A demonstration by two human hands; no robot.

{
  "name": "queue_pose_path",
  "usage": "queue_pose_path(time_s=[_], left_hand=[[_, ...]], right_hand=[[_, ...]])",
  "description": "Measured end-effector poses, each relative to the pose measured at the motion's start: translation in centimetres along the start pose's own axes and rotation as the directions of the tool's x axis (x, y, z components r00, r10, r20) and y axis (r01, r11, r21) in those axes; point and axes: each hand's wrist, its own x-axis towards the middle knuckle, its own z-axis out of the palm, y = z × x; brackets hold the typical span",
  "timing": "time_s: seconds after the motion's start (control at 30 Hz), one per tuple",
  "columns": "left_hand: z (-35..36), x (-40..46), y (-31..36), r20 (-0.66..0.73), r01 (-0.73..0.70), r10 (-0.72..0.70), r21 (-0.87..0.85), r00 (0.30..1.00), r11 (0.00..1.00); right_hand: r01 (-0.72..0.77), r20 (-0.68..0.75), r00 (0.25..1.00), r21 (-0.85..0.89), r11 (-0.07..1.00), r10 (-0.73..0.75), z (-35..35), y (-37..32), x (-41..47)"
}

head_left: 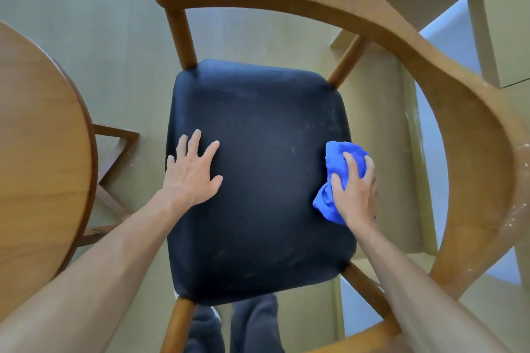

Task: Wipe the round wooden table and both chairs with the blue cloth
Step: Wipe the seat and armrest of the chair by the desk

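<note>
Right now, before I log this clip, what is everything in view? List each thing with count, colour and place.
chair: one, brown wooden frame with curved backrest, whitish dust marks on the rail, centre and right.
seat cushion: one, black, dusty near its right edge, centre.
blue cloth: one, bunched, on the right edge of the seat cushion.
round wooden table: one, brown, left edge of view, partly cut off.
floor: pale greenish beige, beneath everything.
trousers: dark grey, bottom centre, below the seat.
left hand: fingers spread flat, resting on the left side of the seat cushion.
right hand: fingers curled over the blue cloth, pressing it on the seat.
</note>
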Motion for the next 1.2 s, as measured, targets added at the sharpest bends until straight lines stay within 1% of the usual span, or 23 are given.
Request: queue_pose_path(time_s=[0.07, 0.13, 0.27, 0.3, 0.33, 0.37, 0.43, 0.47, 0.53, 0.57, 0.6, 0.63, 0.7, 0.73, 0.77, 0.83, 0.87, 0.93, 1.0, 1.03, 1.1, 1.13, 1.2], left_hand=[[-0.1, 1.2, 0.2, -0.015, 0.0, 0.0, 0.02, 1.0, 1.0], [-0.2, 2.3, 0.6, 0.001, 0.018, -0.018, 0.006, 1.0, 1.0], [0.5, 3.3, 1.7, 0.046, 0.054, -0.056, 0.03, 0.997, 0.998], [0.8, 3.4, 1.8, 0.037, 0.059, -0.06, 0.041, 0.997, 0.997], [1.0, 3.4, 1.7, 0.028, 0.063, -0.064, 0.029, 0.998, 0.998], [1.1, 3.5, 1.6, 0.022, 0.069, -0.068, -0.001, 0.997, 0.998], [1.1, 3.6, 1.4, 0.018, 0.084, -0.083, -0.071, 0.996, 0.994], [1.1, 3.8, 1.4, 0.014, 0.09, -0.089, -0.086, 0.996, 0.992], [1.1, 3.9, 1.5, 0.014, 0.103, -0.102, -0.082, 0.995, 0.991], [1.1, 3.9, 1.6, 0.017, 0.104, -0.103, -0.074, 0.995, 0.992], [1.1, 3.8, 1.6, 0.018, 0.102, -0.101, -0.065, 0.995, 0.993], [1.1, 3.8, 1.6, 0.016, 0.102, -0.101, -0.056, 0.995, 0.993], [0.9, 3.8, 1.7, 0.018, 0.107, -0.106, -0.041, 0.994, 0.993], [0.9, 3.8, 1.9, 0.021, 0.107, -0.106, -0.035, 0.994, 0.994], [0.8, 3.8, 1.9, 0.021, 0.108, -0.107, -0.029, 0.994, 0.994], [0.7, 3.8, 2.0, 0.028, 0.113, -0.113, -0.015, 0.993, 0.993], [0.8, 3.8, 2.1, 0.031, 0.11, -0.109, -0.005, 0.993, 0.994], [0.9, 3.9, 2.1, 0.028, 0.108, -0.108, 0.013, 0.994, 0.994], [0.9, 3.9, 2.2, 0.036, 0.106, -0.107, 0.03, 0.994, 0.994], [0.9, 3.9, 2.3, 0.037, 0.105, -0.106, 0.031, 0.994, 0.994], [0.8, 3.8, 2.2, 0.033, 0.106, -0.106, -0.002, 0.994, 0.994], [0.8, 3.7, 2.1, 0.029, 0.101, -0.1, -0.035, 0.995, 0.994], [0.7, 3.6, 1.9, 0.015, 0.084, -0.083, -0.081, 0.996, 0.993]], right_hand=[[-0.102, -0.012, 0.995, 0.017, 0.995, 0.102, 0.5, -0.5, 0.1], [-0.101, -0.067, 0.992, 0.032, 0.994, 0.103, 1.3, -1.2, -0.8], [-0.244, -0.136, 0.949, 0.246, 0.938, 0.283, 3.1, -6.5, 0.8], [-0.188, -0.139, 0.963, 0.259, 0.948, 0.229, 3.8, -9.3, 1.2], [-0.058, -0.135, 0.987, 0.243, 0.968, 0.093, 4.4, -12.4, 1.4], [0.129, -0.117, 0.987, 0.198, 0.972, -0.107, 5.0, -15.3, 1.2], [0.472, -0.03, 0.881, 0.057, 0.88, -0.471, 5.8, -18.6, 1.6], [0.575, -0.003, 0.818, 0.003, 0.818, -0.575, 5.7, -18.6, 2.8], [0.692, -0.047, 0.718, -0.06, 0.719, -0.695, 4.8, -15.8, 5.7], [0.693, -0.076, 0.715, -0.05, 0.719, -0.695, 4.1, -13.5, 7.3], [0.648, -0.098, 0.756, -0.029, 0.761, -0.647, 3.3, -11.1, 8.8], [0.554, -0.116, 0.827, -0.001, 0.833, -0.55, 2.5, -8.7, 10.2], [0.275, -0.109, 0.958, 0.096, 0.957, -0.265, 1.4, -4.1, 12.2], [0.115, -0.112, 0.989, 0.177, 0.977, -0.096, 0.9, -2.2, 12.3], [-0.046, -0.116, 0.99, 0.261, 0.964, 0.079, 0.6, -0.7, 11.9], [-0.302, -0.082, 0.932, 0.361, 0.882, 0.352, 0.7, 0.6, 9.9], [-0.377, -0.072, 0.897, 0.393, 0.839, 0.437, 0.8, 0.5, 8.8], [-0.399, -0.114, 0.871, 0.405, 0.823, 0.478, 1.6, -1.5, 7.6], [-0.325, -0.172, 0.898, 0.363, 0.873, 0.405, 2.5, -5.9, 6.9], [-0.245, -0.174, 0.932, 0.344, 0.906, 0.318, 3.1, -8.7, 6.1], [0.016, -0.118, 0.993, 0.299, 0.954, 0.02, 4.4, -14.0, 2.8], [0.168, -0.069, 0.986, 0.275, 0.947, -0.155, 4.9, -15.7, 0.7], [0.404, 0.013, 0.909, 0.222, 0.887, -0.417, 5.1, -15.8, -1.7]])
